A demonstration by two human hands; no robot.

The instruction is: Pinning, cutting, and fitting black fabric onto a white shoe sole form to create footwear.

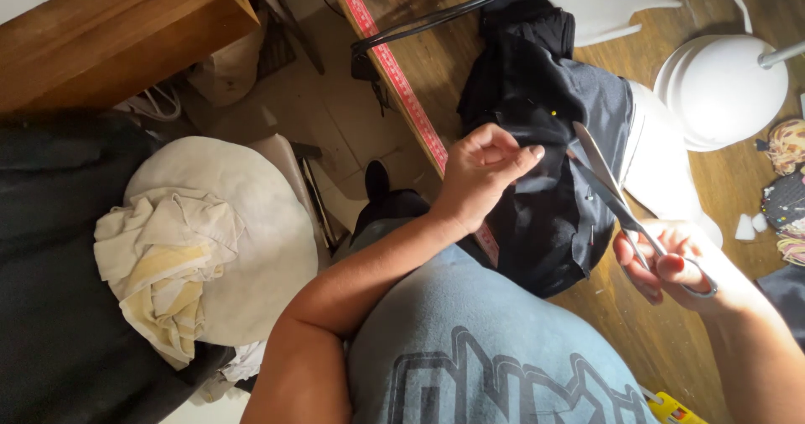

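Left hand [482,172] pinching black fabric [545,147]; right hand [671,260] gripping open scissors [616,202] beside it.

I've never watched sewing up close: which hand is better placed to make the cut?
Probably the right hand: it holds the scissors, blades open at the black fabric. The left hand pinches that fabric.

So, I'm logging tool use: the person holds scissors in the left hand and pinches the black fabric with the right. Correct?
Hands are swapped. In the head view, the right hand holds the scissors, and the left hand pinches the black fabric.
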